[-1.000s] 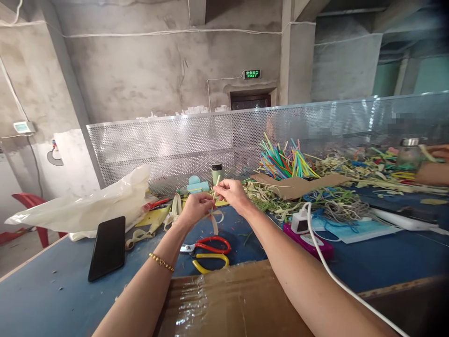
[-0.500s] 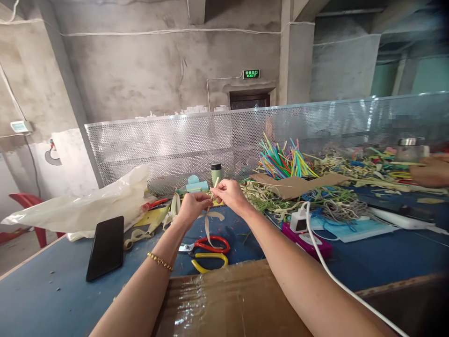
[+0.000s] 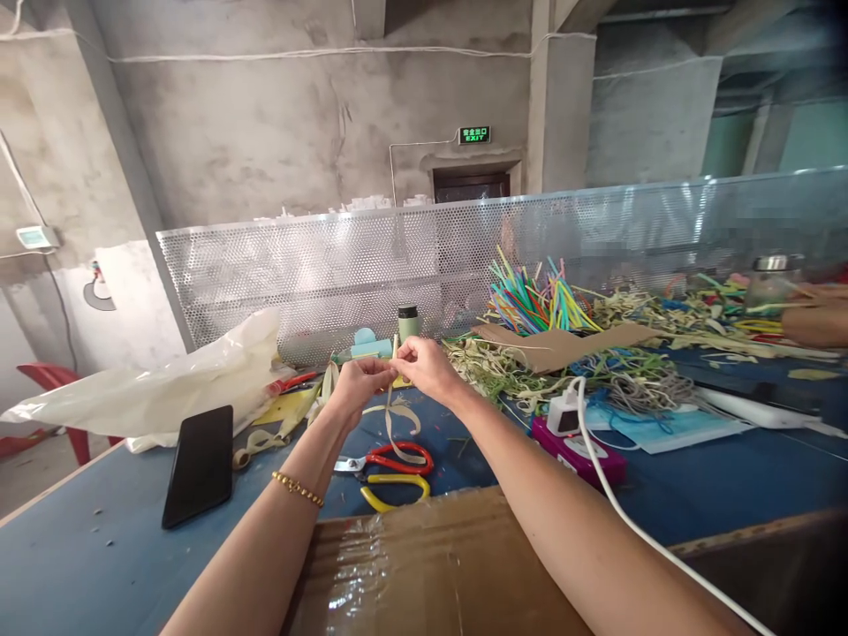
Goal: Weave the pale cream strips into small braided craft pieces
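My left hand [image 3: 361, 385] and my right hand [image 3: 424, 367] meet in front of me, fingertips pinched close together. Between them both grip a thin pale stick [image 3: 396, 346], whose tip points up. From it hangs a cream, ribbon-like strip [image 3: 401, 426] that curls down toward the table. Below the hands lie scissors [image 3: 390, 477] with one red and one yellow handle. A cardboard sheet [image 3: 424, 556] lies under my forearms. How the strip is fixed to the stick is hidden by my fingers.
A black phone [image 3: 199, 466] and a plastic bag [image 3: 165, 389] lie left. Behind stand a green bottle [image 3: 409, 329] and bright pipe-cleaner-like stems [image 3: 536, 300]. Right are dried strips [image 3: 490, 375], a purple power strip [image 3: 579, 455] with a white cable, and another person's hand [image 3: 814, 320].
The pale stick has turned from slanting to nearly upright, and the hanging strip has swung slightly. Both hands stay at almost the same place, fingertips a little closer.
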Demonstrator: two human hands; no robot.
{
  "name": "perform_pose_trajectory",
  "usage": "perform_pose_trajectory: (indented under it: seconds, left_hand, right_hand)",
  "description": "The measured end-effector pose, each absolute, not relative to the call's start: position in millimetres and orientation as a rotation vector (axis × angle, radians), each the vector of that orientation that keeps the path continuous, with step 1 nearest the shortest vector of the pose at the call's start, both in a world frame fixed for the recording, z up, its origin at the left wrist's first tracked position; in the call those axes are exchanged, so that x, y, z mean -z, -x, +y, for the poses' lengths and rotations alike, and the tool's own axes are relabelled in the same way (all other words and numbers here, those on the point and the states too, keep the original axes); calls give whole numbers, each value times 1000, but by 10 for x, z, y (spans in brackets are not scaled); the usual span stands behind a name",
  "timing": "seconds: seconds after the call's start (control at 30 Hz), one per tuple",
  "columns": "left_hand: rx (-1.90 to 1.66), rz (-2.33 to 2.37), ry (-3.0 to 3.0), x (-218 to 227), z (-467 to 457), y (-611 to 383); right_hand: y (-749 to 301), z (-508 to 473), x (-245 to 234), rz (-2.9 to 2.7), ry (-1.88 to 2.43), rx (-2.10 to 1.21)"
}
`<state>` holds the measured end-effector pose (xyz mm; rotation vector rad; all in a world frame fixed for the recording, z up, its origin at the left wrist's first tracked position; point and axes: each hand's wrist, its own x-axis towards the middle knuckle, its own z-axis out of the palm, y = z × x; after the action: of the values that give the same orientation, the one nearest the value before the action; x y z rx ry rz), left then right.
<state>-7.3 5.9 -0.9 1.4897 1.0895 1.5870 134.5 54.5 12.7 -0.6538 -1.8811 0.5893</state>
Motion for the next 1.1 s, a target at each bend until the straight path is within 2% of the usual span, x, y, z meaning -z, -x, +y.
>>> perform_pose_trajectory:
  seconds: [0.17, 0.4, 0.63, 0.97, 1.1]
  left_hand:
    - [-1606, 1023, -1475, 10, 84, 70]
    - [-1543, 921, -1535, 5, 81, 69]
    - [-1224, 734, -1396, -73, -36, 140]
    - [-1419, 924, -1564, -6, 78, 138]
    - [-1444, 953, -1582, -3, 91, 139]
  right_hand:
    - [-1323, 513, -116, -1880, 625, -625]
    - [-1303, 491, -154, -1841, 604, -508]
    - [-1341, 479, -183, -1814, 516, -689]
    - [-1378, 455, -179, -1823, 537, -994]
    - [-1368, 477, -170, -1817, 549, -923]
